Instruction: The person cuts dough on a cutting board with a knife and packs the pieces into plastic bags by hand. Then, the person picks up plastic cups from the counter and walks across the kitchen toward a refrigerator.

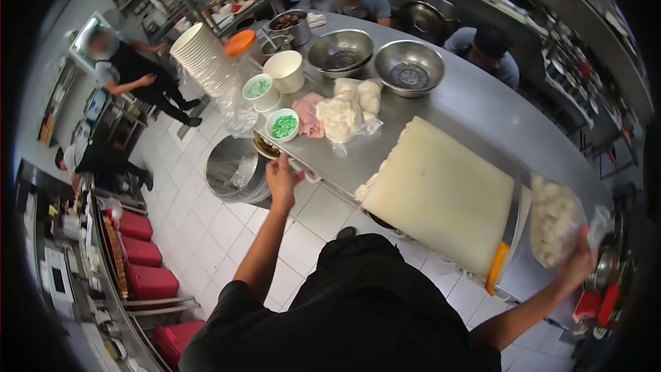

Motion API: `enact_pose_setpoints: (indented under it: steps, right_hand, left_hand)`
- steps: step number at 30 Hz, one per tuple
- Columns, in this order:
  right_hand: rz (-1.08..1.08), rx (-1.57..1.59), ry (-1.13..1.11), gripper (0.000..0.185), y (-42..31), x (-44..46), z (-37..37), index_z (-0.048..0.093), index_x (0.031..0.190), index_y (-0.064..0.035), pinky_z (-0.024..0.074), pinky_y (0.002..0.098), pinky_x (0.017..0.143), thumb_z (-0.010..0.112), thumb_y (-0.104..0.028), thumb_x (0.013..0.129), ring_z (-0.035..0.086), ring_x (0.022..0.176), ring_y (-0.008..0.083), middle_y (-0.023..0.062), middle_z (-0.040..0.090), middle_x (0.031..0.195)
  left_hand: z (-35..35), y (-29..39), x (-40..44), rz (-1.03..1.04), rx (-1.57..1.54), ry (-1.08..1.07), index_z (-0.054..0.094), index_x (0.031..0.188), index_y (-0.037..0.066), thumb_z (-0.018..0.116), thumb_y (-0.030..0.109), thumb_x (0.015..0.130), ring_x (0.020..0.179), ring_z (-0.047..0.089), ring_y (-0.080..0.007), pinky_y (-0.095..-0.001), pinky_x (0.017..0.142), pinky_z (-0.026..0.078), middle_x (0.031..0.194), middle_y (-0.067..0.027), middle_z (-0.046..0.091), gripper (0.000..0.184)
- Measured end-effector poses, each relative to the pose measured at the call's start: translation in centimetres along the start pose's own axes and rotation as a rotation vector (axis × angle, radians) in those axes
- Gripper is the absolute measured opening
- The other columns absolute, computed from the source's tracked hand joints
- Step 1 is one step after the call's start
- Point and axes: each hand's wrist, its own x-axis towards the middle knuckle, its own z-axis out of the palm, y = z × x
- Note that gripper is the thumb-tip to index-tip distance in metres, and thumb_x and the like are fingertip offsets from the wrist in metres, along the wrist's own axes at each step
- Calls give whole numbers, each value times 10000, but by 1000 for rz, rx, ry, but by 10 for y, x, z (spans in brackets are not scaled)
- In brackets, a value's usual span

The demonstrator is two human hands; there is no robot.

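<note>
My right hand (580,260) is closed on the gathered end of a clear plastic bag (553,220) holding pale lumpy pieces. That bag lies at the table's right end, beside a knife (506,241) with an orange handle. Under the knife is a large pale cutting board (441,196). My left hand (279,178) is at the table's front edge with its fingers curled together. Whatever is in them, if anything, cannot be made out. Close above it stands a white tub of green pieces (283,125). Bags of pale food (342,116) and pink meat (309,114) lie nearby.
Two metal bowls (410,67) (342,52) stand at the back. A white tub (284,71) and stacked tubs (202,55) are at the left. A lined bin (234,169) stands on the floor. Several people work around the kitchen.
</note>
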Motion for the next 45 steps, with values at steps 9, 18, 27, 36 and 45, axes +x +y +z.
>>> enact_pose_setpoints:
  steps: [9, 18, 27, 36, 45]
  right_hand:
    - [-131, -1016, 220, 486, 128, 51, -77, 687, 1129, 41, 513, 367, 863, 792, -296, 794, 684, 969, 304, 206, 699, 1112]
    - [-97, -588, 99, 412, 103, 10, -42, 641, 1219, 8, 522, 358, 789, 680, -261, 910, 684, 908, 256, 173, 710, 1068]
    - [-55, -57, -537, 165, -7, -128, 174, 699, 1056, -28, 525, 251, 629, 663, -122, 925, 586, 709, 70, 22, 670, 847]
    - [68, 17, -845, 139, -23, -197, 245, 686, 1010, 5, 494, 241, 591, 660, -92, 913, 577, 667, 72, 26, 653, 784]
    - [63, 22, -865, 121, -4, -222, 247, 709, 940, -14, 482, 266, 605, 670, -113, 881, 603, 638, 109, 70, 673, 702]
  left_hand:
    - [-23, 12, 124, 57, 169, 56, 609, 1097, -107, 561, 254, 940, 602, 682, -248, -314, 490, 580, 971, -166, 627, 396]
    - [-18, 25, 150, 9, 342, -29, 619, 974, -186, 542, 30, 834, 605, 702, -273, -328, 516, 606, 818, -207, 666, 269]
    - [-8, 41, 139, 50, 508, 85, 625, 754, -182, 581, 0, 797, 534, 685, -249, -315, 452, 570, 697, -208, 663, 192]
    - [-2, 126, 72, 118, 488, -312, 665, 873, -174, 585, -34, 776, 545, 674, -202, -274, 494, 563, 723, -174, 679, 189]
    - [109, 280, -132, 137, 724, -926, 713, 981, -94, 579, -27, 829, 558, 623, -82, -221, 516, 509, 735, -92, 699, 214]
